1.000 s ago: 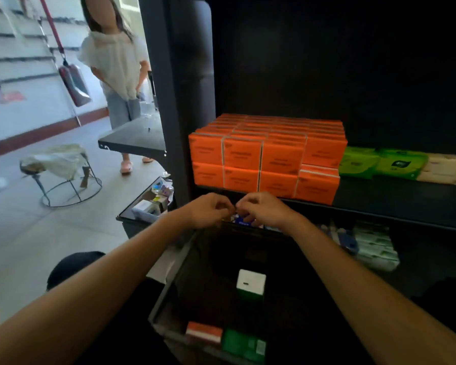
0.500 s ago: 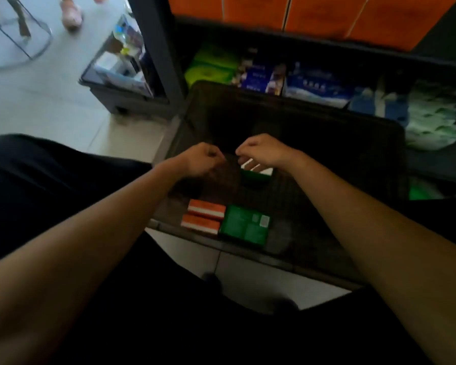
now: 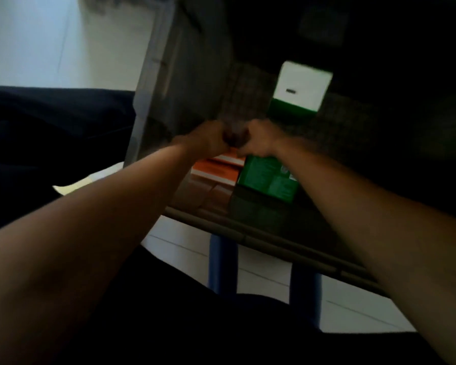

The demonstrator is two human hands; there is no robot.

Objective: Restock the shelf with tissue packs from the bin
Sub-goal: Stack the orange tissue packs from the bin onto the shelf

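Observation:
I look down into the dark bin [image 3: 248,237]. My left hand [image 3: 208,140] and my right hand [image 3: 258,139] meet knuckle to knuckle inside it, both with curled fingers. The frame is blurred and the fingertips are hidden, so I cannot tell whether either hand holds a pack. Just below the hands lie orange tissue packs [image 3: 216,171], with a green tissue pack [image 3: 270,180] beside them on the right. A white and green pack [image 3: 299,88] stands further back in the bin. The shelf is out of view.
The bin's grey left wall [image 3: 169,83] rises beside my left hand. Pale floor tiles [image 3: 37,40] show at the left and under the bin's near rim. Two blue posts [image 3: 223,262] stand below the rim. My dark clothing fills the bottom of the view.
My view has tipped from the shelf down into the bin. Both hands have dropped lower and nearer, from over the white and green pack to just above the orange and green packs.

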